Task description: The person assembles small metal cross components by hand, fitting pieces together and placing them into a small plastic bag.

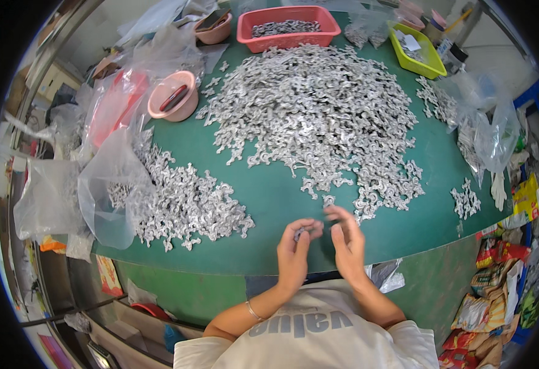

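Note:
Over the near edge of the green table, my left hand (294,253) is curled with a small silver metal part (299,234) between its fingers. Close beside it, my right hand (348,243) has its fingers stretched out, slightly blurred, and no part shows in it. Its fingertips are close to a single metal part (328,201) on the table; whether they touch it I cannot tell. Beyond both hands spreads a big heap of the same lobed metal parts (312,111). A smaller pile of them (189,206) lies to the left, partly spilling from a clear plastic bag (112,197).
At the back stand a red basin (288,40) with parts and a yellow-green basket (414,55). A pink bowl (173,98) holds a dark red tool. More clear bags (494,132) and a few parts (465,200) lie right. Colourful packages (487,295) stack beyond the table's right edge.

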A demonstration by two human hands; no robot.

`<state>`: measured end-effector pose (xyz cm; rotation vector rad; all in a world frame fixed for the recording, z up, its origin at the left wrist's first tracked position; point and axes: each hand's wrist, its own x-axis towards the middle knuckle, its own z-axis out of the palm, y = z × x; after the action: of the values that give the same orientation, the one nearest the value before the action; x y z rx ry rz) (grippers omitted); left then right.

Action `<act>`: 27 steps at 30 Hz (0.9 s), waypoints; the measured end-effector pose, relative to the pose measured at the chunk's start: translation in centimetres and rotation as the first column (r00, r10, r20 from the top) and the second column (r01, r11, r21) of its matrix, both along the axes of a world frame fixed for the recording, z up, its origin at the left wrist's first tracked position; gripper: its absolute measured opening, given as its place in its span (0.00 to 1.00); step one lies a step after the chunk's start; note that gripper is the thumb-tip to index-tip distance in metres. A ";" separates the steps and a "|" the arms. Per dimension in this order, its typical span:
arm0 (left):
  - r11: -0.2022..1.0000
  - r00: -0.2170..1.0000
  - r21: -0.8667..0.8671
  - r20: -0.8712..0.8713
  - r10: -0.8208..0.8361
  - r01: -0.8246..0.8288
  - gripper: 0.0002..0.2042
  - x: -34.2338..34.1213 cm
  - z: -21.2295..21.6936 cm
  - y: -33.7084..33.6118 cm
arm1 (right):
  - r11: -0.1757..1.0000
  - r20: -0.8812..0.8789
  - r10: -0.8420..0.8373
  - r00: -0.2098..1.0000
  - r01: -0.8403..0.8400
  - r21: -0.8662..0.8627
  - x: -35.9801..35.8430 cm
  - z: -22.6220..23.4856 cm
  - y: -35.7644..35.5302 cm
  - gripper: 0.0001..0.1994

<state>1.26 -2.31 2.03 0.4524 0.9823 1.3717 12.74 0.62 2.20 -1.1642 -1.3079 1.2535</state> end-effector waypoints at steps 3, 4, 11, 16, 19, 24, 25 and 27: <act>0.866 0.677 0.381 -0.732 0.069 0.323 0.17 2.1 1.9 0.4 | 0.844 -0.665 -0.191 0.722 -0.225 -0.486 -1.4 1.7 -0.7 0.19; 0.862 0.676 0.381 -0.735 0.061 0.336 0.17 2.5 2.2 0.4 | 0.848 -0.668 -0.200 0.717 -0.215 -0.485 -1.0 1.8 -0.4 0.19; 0.571 0.747 0.775 -0.543 0.384 0.271 0.22 2.9 2.1 0.8 | 0.719 -0.786 -0.496 0.368 -0.334 -0.610 3.7 0.4 1.1 0.11; 0.669 0.423 0.491 -0.862 0.280 0.558 0.20 4.4 2.2 4.9 | 0.940 -0.536 -0.303 0.788 0.157 -0.302 10.4 0.4 3.3 0.07; 0.697 0.169 0.191 -0.980 0.100 0.691 0.18 6.6 1.0 6.2 | 0.906 0.272 -0.421 0.865 0.385 0.178 12.8 0.1 5.5 0.06; 0.705 -0.065 0.132 -0.967 0.245 0.697 0.15 6.4 -1.4 6.9 | 0.924 0.786 -0.379 0.489 0.154 0.350 12.2 0.4 6.5 0.10; 0.741 -0.076 0.143 -0.964 0.254 0.656 0.16 5.9 -1.5 7.1 | 0.943 0.813 -0.331 0.479 0.141 0.301 12.4 0.6 6.6 0.09; 0.798 -0.088 0.171 -0.959 0.269 0.578 0.16 4.8 -1.6 7.4 | 0.959 0.839 -0.282 0.466 0.121 0.255 12.7 0.9 6.5 0.09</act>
<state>6.09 5.14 0.39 2.3695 1.5655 0.7898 25.49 7.07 3.09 -1.8918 -1.8641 0.2715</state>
